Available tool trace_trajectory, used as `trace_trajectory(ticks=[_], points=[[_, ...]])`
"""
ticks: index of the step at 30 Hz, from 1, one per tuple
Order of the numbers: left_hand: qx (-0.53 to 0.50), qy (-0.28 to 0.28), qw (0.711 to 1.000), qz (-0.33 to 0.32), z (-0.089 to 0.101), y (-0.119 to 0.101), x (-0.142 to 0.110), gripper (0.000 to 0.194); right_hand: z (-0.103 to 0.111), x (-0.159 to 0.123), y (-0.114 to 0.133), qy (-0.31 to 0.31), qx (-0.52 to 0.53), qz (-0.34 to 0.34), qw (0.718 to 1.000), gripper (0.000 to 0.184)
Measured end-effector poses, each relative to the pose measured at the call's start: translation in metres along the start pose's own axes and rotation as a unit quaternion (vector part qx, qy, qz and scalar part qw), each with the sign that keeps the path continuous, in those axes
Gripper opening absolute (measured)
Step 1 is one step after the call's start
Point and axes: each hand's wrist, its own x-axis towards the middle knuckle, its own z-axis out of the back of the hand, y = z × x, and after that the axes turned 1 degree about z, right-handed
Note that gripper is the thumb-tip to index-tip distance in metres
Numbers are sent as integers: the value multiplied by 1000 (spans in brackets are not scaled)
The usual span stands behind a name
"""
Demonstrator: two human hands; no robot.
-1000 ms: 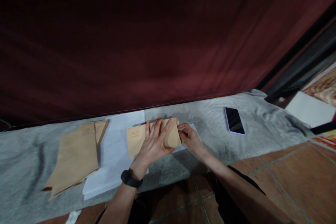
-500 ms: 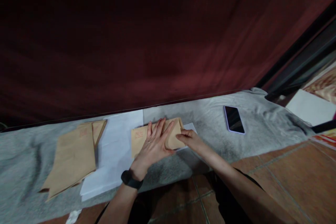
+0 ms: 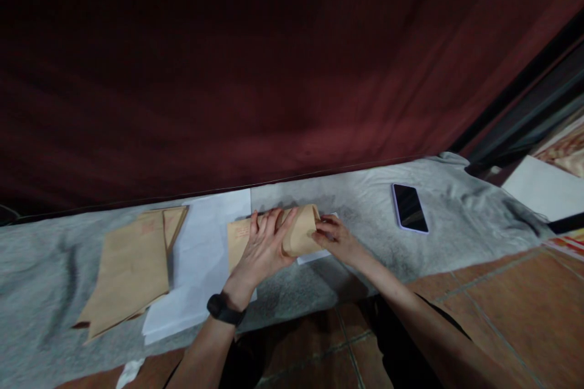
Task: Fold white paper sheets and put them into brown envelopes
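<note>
A brown paper envelope lies on the grey cloth in the middle, its right end lifted and bulging open. My left hand rests flat on the envelope with fingers spread, a black watch on the wrist. My right hand is at the envelope's open right end, fingers pinched on its edge. A white sheet peeks out under the envelope's right end.
A stack of brown envelopes lies at the left on white paper sheets. A dark phone rests on the cloth to the right. A dark red curtain hangs behind. Tiled floor lies in front, white paper at far right.
The envelope's right end has risen and puffed open. My right hand has shifted slightly along that end; my left hand stays pressed on top.
</note>
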Motion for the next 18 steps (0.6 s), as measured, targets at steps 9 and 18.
trace_trajectory(ticks=[9, 18], points=[[41, -18, 999, 2, -1, -9, 0, 95, 3, -1, 18, -26, -87, 23, 996, 19], [71, -8, 997, 3, -1, -17, -1, 92, 7, 6, 13, 62, 298, -140, 942, 28]])
